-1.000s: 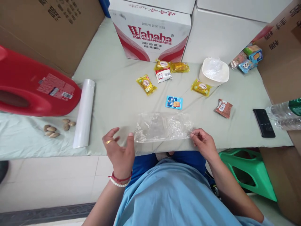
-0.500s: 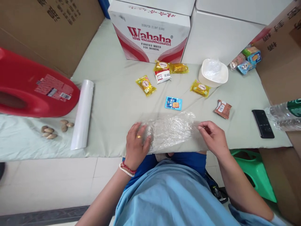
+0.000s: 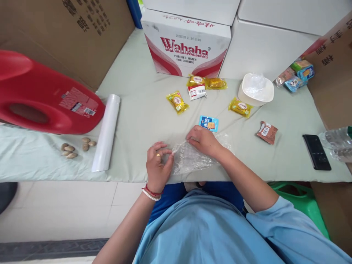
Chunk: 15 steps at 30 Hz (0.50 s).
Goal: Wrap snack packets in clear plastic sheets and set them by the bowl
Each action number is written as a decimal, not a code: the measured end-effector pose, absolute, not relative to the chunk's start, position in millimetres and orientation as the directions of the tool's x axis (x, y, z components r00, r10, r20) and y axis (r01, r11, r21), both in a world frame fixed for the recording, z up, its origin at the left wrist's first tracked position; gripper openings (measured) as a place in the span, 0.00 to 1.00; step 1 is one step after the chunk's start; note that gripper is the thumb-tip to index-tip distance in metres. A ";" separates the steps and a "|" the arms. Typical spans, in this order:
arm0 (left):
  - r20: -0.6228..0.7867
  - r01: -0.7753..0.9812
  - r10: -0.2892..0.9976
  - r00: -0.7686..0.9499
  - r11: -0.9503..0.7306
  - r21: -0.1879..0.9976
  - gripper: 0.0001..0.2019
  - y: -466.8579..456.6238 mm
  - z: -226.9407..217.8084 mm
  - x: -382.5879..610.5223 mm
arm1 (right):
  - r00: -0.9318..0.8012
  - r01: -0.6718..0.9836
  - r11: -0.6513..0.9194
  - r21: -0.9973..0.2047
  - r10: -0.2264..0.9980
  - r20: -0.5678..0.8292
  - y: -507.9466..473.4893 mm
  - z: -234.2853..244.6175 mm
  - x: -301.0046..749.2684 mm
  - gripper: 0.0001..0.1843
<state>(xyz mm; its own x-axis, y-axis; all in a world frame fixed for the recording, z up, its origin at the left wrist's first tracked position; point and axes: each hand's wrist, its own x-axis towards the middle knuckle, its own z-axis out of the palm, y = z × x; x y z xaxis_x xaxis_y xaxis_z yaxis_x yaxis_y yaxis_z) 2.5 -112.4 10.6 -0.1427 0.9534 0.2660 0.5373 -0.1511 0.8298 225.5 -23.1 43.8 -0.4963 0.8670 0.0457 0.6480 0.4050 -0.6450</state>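
A crumpled sheet of clear plastic wrap lies on the pale green cloth near the table's front edge. My left hand pinches its left corner with fingers closed. My right hand has crossed over the sheet and grips its upper edge near the left end. A small blue snack packet lies just beyond my right hand.
A white roll of wrap and several nuts lie at the left beside a red jug. Yellow snack packets, a white bowl, a brown packet and a black phone sit farther back and right. Cardboard boxes line the rear.
My right hand has swept from the sheet's right end across to its left part, folding the wrap over. My left hand has closed into a pinch on the left corner.
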 end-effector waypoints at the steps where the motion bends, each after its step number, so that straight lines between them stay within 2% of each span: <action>1: 0.208 0.462 0.965 -0.157 -0.115 0.879 0.09 -113.4 12.6 3.1 | -0.482 0.628 0.425 -0.652 0.870 0.102 -27.5 47.4 228.6 0.07; 3: 0.049 0.277 0.980 -0.193 0.006 0.961 0.14 -112.5 15.4 3.7 | -0.472 0.586 0.483 -0.651 0.856 0.210 -36.8 53.3 235.0 0.10; 6: -0.156 0.064 0.963 -0.220 0.174 0.983 0.22 -103.9 19.9 1.1 | -0.489 0.562 0.558 -0.610 0.819 0.300 -47.8 56.1 241.4 0.15; 9: -0.260 0.049 0.958 -0.123 0.268 0.962 0.29 -92.4 28.2 -5.3 | -0.486 0.588 0.572 -0.572 0.815 0.315 -53.7 52.5 242.7 0.17; 12: -0.310 0.067 0.951 -0.015 0.310 0.948 0.28 -86.1 34.6 -11.2 | -0.468 0.590 0.560 -0.582 0.824 0.319 -57.2 48.5 242.3 0.17; 15: -0.338 0.047 0.941 -0.033 0.339 0.940 0.27 -86.5 32.7 -14.5 | -0.452 0.576 0.540 -0.614 0.836 0.311 -60.7 47.4 243.2 0.17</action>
<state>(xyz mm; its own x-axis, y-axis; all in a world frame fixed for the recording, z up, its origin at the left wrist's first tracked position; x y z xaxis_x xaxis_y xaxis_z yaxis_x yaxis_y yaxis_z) -14.5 -86.5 32.7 -0.0333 0.9406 -0.3378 0.0469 0.3391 0.9396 243.2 -60.7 47.4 -0.4522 0.8361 0.3107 0.5759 0.5397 -0.6141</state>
